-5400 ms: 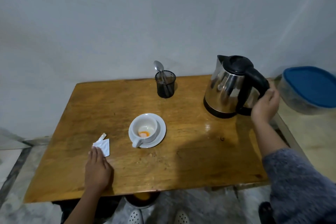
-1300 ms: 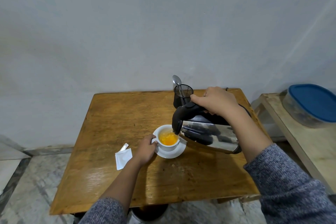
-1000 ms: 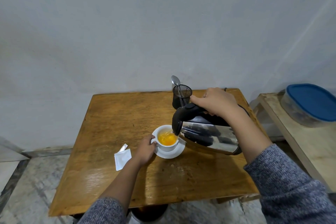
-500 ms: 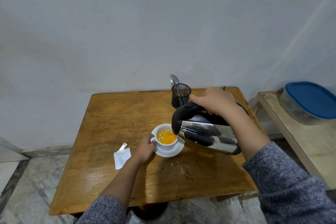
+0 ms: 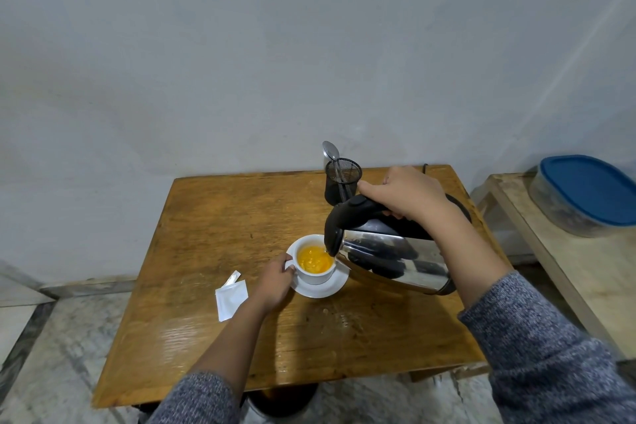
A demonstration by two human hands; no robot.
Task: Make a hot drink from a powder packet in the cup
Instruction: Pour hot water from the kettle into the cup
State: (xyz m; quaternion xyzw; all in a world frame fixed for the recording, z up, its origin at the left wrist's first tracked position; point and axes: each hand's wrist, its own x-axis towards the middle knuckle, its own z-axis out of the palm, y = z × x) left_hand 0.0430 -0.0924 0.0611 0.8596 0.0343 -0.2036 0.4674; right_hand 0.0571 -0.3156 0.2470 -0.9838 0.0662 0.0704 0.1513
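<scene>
Kettle [image 5: 389,251] off its base, tipped over cup [image 5: 315,263]; grips closed on both; packet [image 5: 231,299] alongside.

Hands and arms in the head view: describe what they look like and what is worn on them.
Both hands are bare: no gloves, rings or watch visible on the left hand or the right hand. Each arm wears a mottled grey knitted sleeve, fuzzy in texture. The left sleeve is pushed up near the elbow, leaving the forearm uncovered; the right sleeve ends lower on the forearm.

Blue-lidded container [image 5: 585,194] on side bench [image 5: 564,272]; mesh holder [image 5: 340,181] at far table [image 5: 206,217] edge.
</scene>
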